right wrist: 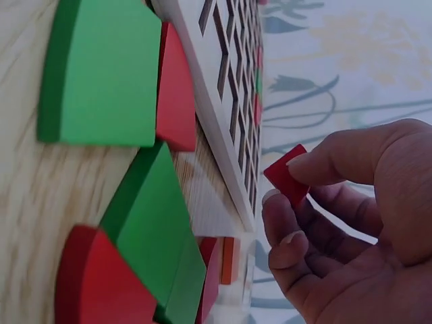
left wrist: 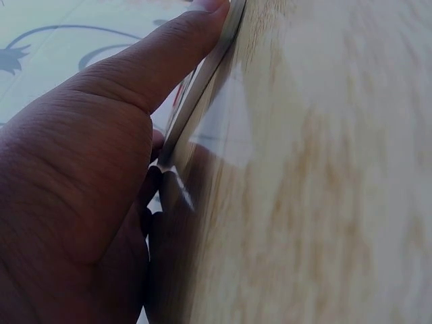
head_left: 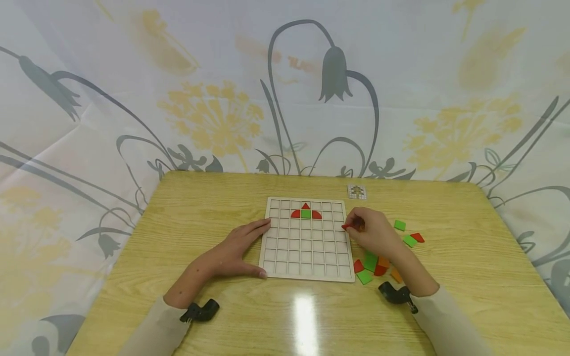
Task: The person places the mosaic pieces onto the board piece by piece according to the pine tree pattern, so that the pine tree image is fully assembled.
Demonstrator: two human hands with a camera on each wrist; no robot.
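Note:
A pale wooden grid board (head_left: pixel 306 272) lies on the table, with a green square tile (head_left: pixel 306 214) in its upper part. A red triangle (head_left: pixel 306 206) sits above that tile, and red rounded tiles flank it on the left (head_left: pixel 296 214) and right (head_left: pixel 316 214). My left hand (head_left: pixel 231 252) rests at the board's left edge, fingers extended, thumb by the lower corner. Between thumb and fingertips my right hand (head_left: pixel 371 230) pinches a small red tile (right wrist: pixel 290 174) near the board's right edge.
Loose green, red and orange tiles (head_left: pixel 370 260) lie in a cluster right of the board, under the right forearm. Farther right are two green tiles and a red tile (head_left: pixel 417 238). A small pattern card (head_left: pixel 356 192) lies behind the board. A floral cloth (head_left: pixel 307 123) hangs behind the table.

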